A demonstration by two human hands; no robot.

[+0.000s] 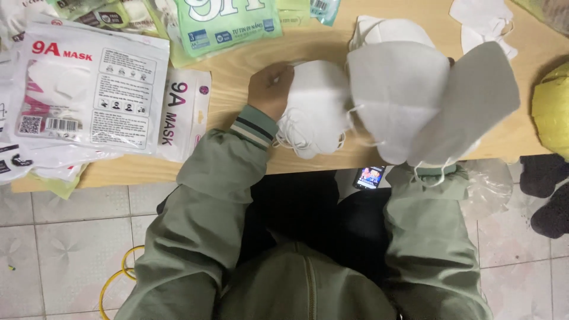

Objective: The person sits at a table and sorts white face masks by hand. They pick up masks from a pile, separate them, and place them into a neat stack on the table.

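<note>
1. At frame centre, on the wooden bench (237, 77): left hand (271, 89) rests on a stack of white folded masks (317, 109), fingers curled over the stack's upper left edge, grip clenched on it. Ear loops spill off the stack's lower edge toward the bench rim.
2. Right of centre: two larger white masks (415, 101) held up, fanned, overlapping the stack's right side. They cover the right hand completely; only the green sleeve (427, 225) shows below, so I cannot tell that grip's state.
3. Upper left of frame: pile of flat mask packets (95, 89), white with red lettering, some overhanging the bench edge. One narrow packet (184, 112) lies just left of the left wrist.
4. Top centre: green packet (231, 21).
5. Top right: loose white masks (483, 21).
6. Lower centre: phone (368, 177) with lit screen on the lap, just below the bench rim.
7. Bottom left: yellow cable (115, 278) on tiled floor (59, 237).
</note>
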